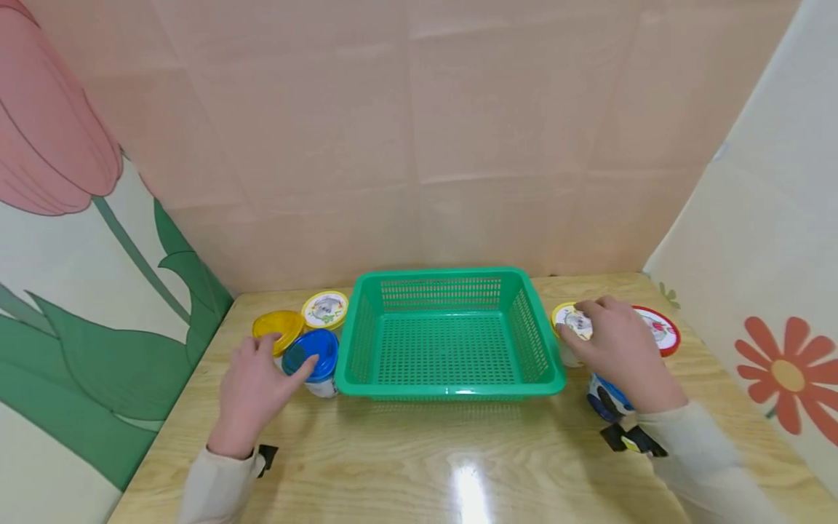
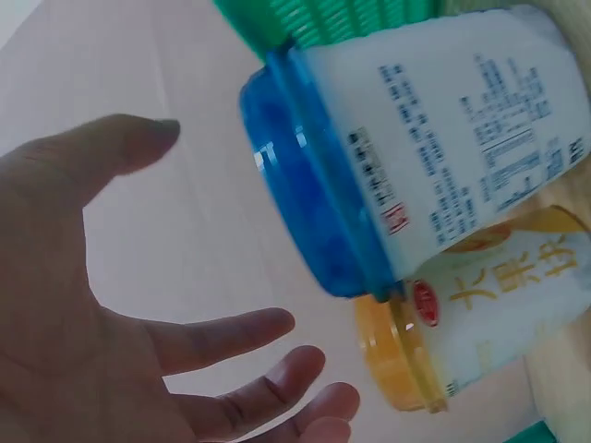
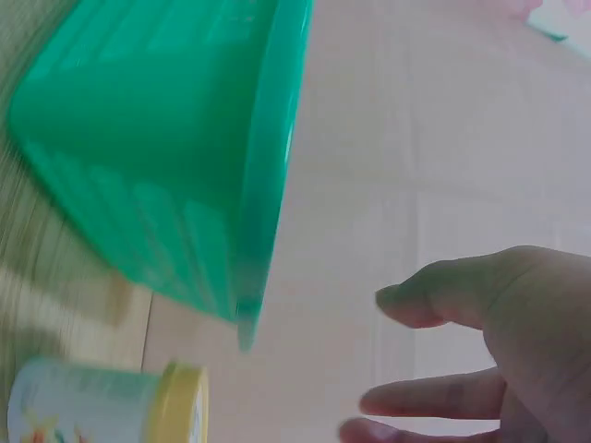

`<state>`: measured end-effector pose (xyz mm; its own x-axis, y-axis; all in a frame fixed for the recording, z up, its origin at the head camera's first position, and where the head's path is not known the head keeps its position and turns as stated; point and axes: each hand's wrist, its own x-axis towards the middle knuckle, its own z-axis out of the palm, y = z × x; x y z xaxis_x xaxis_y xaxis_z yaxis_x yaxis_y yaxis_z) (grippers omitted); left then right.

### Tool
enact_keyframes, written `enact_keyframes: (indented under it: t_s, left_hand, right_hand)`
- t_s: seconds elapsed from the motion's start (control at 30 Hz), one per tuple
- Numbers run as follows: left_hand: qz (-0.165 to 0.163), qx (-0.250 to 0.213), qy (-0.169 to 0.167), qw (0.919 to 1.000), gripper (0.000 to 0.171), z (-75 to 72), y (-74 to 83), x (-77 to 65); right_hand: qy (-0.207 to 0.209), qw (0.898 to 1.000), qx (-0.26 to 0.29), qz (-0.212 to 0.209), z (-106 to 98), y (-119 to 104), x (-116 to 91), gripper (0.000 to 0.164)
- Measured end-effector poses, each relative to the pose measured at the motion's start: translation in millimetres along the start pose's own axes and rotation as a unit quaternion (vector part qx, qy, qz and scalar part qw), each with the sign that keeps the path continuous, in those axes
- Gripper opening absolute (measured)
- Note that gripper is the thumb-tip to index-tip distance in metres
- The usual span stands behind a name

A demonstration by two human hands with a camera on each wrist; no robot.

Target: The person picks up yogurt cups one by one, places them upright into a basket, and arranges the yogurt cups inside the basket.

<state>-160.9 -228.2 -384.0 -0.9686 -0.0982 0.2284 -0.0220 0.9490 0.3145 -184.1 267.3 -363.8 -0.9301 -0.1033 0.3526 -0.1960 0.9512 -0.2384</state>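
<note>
My left hand (image 1: pixel 252 389) hovers by a tub with a blue lid (image 1: pixel 317 353), thumb and fingers spread apart and holding nothing. In the left wrist view the fingers stand off from the blue-lidded tub (image 2: pixel 434 138) and the yellow-lidded tub (image 2: pixel 499 305) behind it. On the other side, my right hand (image 1: pixel 618 349) reaches over a tub with a yellow-rimmed lid (image 1: pixel 571 320), its fingers parted around air. The right wrist view has that tub (image 3: pixel 92 401) below and apart from the fingertips. Partly hidden under this hand is a blue-and-white tub (image 1: pixel 605 400).
A green plastic basket (image 1: pixel 452 397) sits between the hands, nothing inside it. Another yellow-rimmed tub (image 1: pixel 325 309) stands at its left, near the yellow-lidded one (image 1: pixel 278 324). A red-rimmed tub (image 1: pixel 661 331) is at the far right. A wall (image 1: pixel 406 145) closes off the table's back.
</note>
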Motion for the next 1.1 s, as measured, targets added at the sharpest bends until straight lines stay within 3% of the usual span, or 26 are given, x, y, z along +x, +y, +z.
enact_keyframes:
  t_s: [0.17, 0.63, 0.83, 1.1]
  left_hand:
    - [-0.008, 0.011, -0.025, 0.9996, 0.1, 9.2, -0.5, -1.8]
    - [-0.019, 0.017, -0.033, 0.9991, 0.104, 18.7, 4.0, 5.4]
    - [-0.022, 0.029, -0.033, 0.9988, 0.104, 23.4, 3.5, 6.6]
    - [-0.012, 0.026, -0.026, 0.9992, 0.098, 27.1, 3.3, 6.2]
  right_hand:
    - [-0.066, 0.998, 0.022, 0.003, 3.3, -13.4, 2.2, 0.047]
    - [-0.142, 0.989, 0.02, 0.037, 14.0, -20.5, 6.8, 0.044]
    - [-0.145, 0.988, 0.023, 0.037, 17.7, -21.7, 3.9, 0.037]
    - [-0.148, 0.988, 0.025, 0.034, 21.7, -20.5, 2.0, 0.043]
